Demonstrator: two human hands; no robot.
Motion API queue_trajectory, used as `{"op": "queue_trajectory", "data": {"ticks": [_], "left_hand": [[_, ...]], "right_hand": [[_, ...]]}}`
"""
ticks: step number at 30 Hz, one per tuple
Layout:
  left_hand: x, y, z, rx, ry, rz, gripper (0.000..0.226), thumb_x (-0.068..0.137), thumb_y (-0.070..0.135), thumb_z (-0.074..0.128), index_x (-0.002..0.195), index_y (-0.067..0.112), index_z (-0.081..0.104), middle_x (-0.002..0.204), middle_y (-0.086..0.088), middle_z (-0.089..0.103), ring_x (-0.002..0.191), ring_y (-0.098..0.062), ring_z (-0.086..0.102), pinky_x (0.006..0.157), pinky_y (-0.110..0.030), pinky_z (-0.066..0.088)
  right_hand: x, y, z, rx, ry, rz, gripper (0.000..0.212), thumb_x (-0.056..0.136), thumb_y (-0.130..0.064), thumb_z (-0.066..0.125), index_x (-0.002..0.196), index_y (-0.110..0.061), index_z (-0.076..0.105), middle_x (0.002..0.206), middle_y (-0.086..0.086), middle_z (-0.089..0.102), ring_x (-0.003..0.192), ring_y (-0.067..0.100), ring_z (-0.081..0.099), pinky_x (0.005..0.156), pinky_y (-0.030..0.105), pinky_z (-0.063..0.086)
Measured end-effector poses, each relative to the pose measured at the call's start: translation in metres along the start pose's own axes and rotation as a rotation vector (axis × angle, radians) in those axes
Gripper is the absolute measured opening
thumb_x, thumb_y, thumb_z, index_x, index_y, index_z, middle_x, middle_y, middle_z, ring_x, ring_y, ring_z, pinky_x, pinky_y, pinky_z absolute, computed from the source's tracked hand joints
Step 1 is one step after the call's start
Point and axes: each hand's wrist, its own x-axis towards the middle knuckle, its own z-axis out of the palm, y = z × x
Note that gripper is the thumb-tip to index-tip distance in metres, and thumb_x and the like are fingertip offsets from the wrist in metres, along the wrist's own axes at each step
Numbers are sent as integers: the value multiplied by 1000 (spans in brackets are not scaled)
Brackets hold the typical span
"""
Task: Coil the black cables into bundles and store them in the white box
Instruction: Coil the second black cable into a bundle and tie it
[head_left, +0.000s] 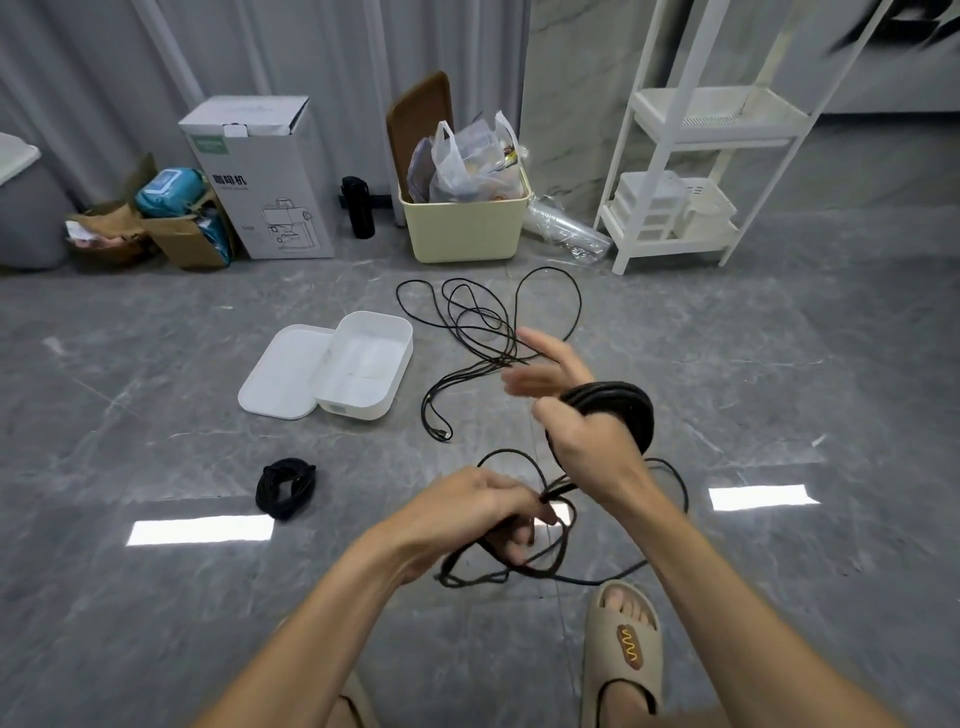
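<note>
Cable (613, 410) wraps the right hand (582, 410) (fingers straight), left hand (483, 506) pinching its slack.

The open box (363, 364) sits on the floor (156, 389), its lid (283, 371) touching its left side. A loose cable (483, 332) sprawls to its right; a coiled bundle (285, 487) lies nearer, left of both hands.

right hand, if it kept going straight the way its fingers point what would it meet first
The right hand, with a cable coil wound round it, points its fingers up-left toward the loose black cable on the floor. That would likely come first, the white box beyond; depth is unclear.
</note>
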Motion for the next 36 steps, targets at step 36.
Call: {"op": "queue_trajectory", "data": {"ticks": [36], "left_hand": [[-4, -8, -42, 944, 851, 551, 30, 77, 7, 78, 82, 36, 79, 122, 5, 66, 121, -24, 53, 91, -34, 28]], "right_hand": [[-15, -41, -4, 969, -1251, 426, 39, 94, -13, 39, 124, -4, 62, 45, -4, 37, 34, 10, 26, 41, 18, 37]]}}
